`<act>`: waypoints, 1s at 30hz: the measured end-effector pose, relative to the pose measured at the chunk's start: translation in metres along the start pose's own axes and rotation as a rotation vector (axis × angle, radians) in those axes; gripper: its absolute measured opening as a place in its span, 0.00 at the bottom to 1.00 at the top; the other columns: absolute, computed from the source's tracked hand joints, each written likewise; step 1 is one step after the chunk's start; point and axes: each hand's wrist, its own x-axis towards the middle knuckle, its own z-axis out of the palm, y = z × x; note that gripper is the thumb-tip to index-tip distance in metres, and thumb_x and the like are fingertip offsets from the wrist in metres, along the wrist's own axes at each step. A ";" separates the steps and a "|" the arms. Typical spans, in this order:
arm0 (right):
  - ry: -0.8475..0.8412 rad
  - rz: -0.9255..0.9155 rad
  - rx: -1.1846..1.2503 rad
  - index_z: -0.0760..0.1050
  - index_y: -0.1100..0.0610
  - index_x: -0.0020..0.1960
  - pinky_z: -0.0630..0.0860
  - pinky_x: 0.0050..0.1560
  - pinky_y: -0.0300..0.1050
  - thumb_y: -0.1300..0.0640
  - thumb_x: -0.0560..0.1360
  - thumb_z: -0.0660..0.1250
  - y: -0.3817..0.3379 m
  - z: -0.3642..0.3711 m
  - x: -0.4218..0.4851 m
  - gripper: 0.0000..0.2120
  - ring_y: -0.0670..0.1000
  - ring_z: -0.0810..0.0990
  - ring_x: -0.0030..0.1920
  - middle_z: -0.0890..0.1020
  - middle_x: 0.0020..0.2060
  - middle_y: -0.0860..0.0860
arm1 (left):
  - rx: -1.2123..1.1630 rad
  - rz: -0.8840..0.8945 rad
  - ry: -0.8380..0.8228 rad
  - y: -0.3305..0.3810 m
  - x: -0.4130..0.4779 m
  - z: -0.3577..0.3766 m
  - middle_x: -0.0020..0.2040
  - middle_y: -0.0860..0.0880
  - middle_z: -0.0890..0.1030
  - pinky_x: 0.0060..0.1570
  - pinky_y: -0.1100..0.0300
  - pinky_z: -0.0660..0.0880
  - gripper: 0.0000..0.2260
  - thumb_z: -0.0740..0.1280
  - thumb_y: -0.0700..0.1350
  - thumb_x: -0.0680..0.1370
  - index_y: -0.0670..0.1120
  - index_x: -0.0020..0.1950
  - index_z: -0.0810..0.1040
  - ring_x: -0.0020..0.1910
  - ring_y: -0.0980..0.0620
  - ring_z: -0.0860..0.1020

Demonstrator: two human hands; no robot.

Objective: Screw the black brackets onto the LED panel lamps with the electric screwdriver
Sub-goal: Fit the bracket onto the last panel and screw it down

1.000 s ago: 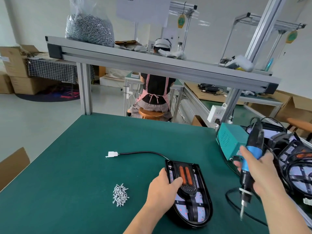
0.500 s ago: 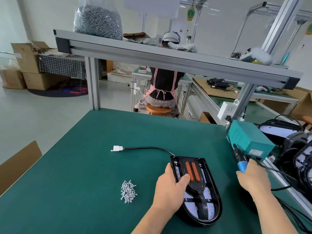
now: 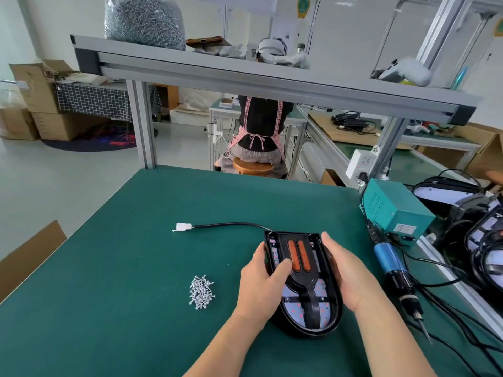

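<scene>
The left hand (image 3: 261,278) and right hand (image 3: 349,278) clasp the LED panel lamp (image 3: 334,318) by its sides. Shifting it may misalign the black bracket (image 3: 302,280) if unfastened.

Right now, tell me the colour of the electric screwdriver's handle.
Blue, black toward the tip; the head view shows the electric screwdriver lying right of the lamp.

Left hand (image 3: 261,284) bare, right hand (image 3: 351,276) bare; forearms (image 3: 217,344) uncovered (to frame edge).
</scene>
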 end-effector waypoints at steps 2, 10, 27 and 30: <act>-0.084 -0.007 -0.010 0.86 0.56 0.57 0.81 0.52 0.51 0.43 0.79 0.65 0.003 -0.003 0.005 0.19 0.59 0.85 0.57 0.85 0.56 0.60 | -0.039 -0.005 0.014 -0.001 0.001 -0.001 0.49 0.56 0.86 0.55 0.55 0.79 0.09 0.66 0.48 0.76 0.57 0.54 0.80 0.50 0.55 0.83; -0.118 -0.311 -0.131 0.84 0.47 0.57 0.80 0.50 0.37 0.43 0.69 0.76 0.015 -0.012 0.010 0.19 0.53 0.85 0.57 0.86 0.56 0.53 | -0.114 0.000 0.012 -0.003 0.003 -0.001 0.55 0.54 0.85 0.63 0.49 0.76 0.12 0.64 0.46 0.81 0.53 0.62 0.79 0.57 0.53 0.82; -0.322 -0.080 0.168 0.84 0.64 0.55 0.82 0.48 0.51 0.61 0.69 0.75 0.019 -0.017 0.013 0.15 0.62 0.85 0.51 0.83 0.56 0.67 | 0.027 -0.104 0.122 0.000 0.013 0.005 0.42 0.55 0.82 0.48 0.56 0.73 0.18 0.56 0.53 0.84 0.43 0.46 0.79 0.42 0.54 0.77; -0.336 -0.072 0.215 0.84 0.65 0.53 0.82 0.47 0.52 0.63 0.67 0.76 0.019 -0.018 0.015 0.15 0.62 0.86 0.48 0.83 0.54 0.68 | 0.250 -0.049 0.338 0.000 0.035 -0.007 0.50 0.50 0.79 0.51 0.57 0.67 0.13 0.57 0.45 0.84 0.43 0.53 0.80 0.53 0.48 0.76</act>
